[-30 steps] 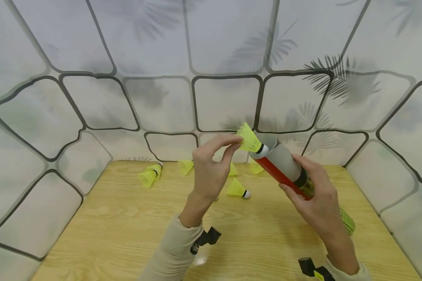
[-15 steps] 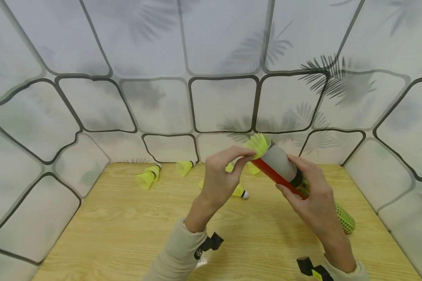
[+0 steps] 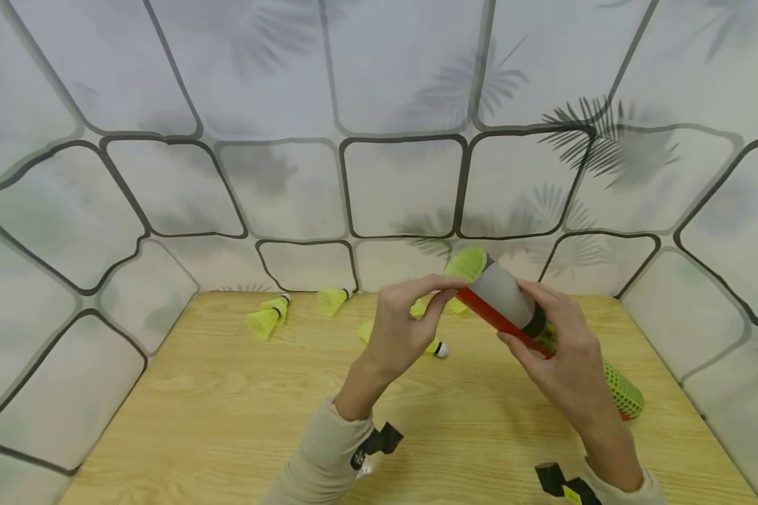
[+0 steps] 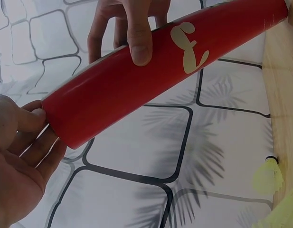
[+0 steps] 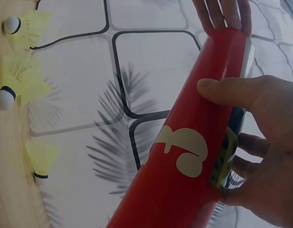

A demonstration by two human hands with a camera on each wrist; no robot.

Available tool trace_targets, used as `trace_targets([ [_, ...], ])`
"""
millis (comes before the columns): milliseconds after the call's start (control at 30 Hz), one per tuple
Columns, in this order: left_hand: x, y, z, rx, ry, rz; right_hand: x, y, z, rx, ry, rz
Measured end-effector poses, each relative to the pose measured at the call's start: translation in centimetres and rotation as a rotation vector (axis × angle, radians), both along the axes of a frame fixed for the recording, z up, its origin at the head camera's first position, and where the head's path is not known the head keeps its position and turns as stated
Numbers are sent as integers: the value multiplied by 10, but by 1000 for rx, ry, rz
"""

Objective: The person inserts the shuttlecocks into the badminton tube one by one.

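A long red and grey shuttlecock tube (image 3: 502, 298) is held tilted above the table, its mouth up and to the left. My right hand (image 3: 571, 358) grips it around the middle, thumb on the red side (image 5: 193, 137). At the mouth, a yellow shuttlecock (image 3: 466, 262) sits inside with its skirt rim showing; the tube hides its cork. My left hand (image 3: 401, 333) has thumb and fingertips at that rim, seemingly pinching the skirt edge; the exact contact is partly hidden. In the left wrist view the left fingers (image 4: 49, 147) curl by the tube's end.
Several loose yellow shuttlecocks lie on the wooden table (image 3: 227, 421): a pair (image 3: 268, 317) at back left, one (image 3: 333, 301) near the back edge, others partly behind my left hand. A patterned cloth wall (image 3: 404, 189) encloses the back and sides.
The shuttlecock, held at the tube's mouth cork first, has gone down into the tube. My left hand has followed it right and downward; my right hand keeps its grip.
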State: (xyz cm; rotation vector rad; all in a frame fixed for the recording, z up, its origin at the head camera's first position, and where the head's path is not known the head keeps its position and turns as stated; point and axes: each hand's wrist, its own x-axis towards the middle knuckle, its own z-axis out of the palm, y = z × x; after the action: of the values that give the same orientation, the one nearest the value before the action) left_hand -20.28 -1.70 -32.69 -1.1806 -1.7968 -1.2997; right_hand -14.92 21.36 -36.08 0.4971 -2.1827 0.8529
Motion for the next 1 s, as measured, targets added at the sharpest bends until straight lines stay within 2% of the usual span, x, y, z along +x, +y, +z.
trace_targets([
  [233,-1,1,-5,-14,-48,-49,1,3,-2,17,-13,-5],
  [433,3,-10,-12,10,-56,-32,1,6,-3,24,-30,-19],
  [533,2,-23,-18,40,-62,19,1,8,-3,17,-18,-27],
  [700,-3,-50,-31,78,-102,152,0,10,0,16,3,-20],
  [900,-15,-96,-45,78,-130,324,-2,8,0,7,-7,4],
  [1000,-20,-119,-51,103,-172,397,-2,9,0,2,0,-5],
])
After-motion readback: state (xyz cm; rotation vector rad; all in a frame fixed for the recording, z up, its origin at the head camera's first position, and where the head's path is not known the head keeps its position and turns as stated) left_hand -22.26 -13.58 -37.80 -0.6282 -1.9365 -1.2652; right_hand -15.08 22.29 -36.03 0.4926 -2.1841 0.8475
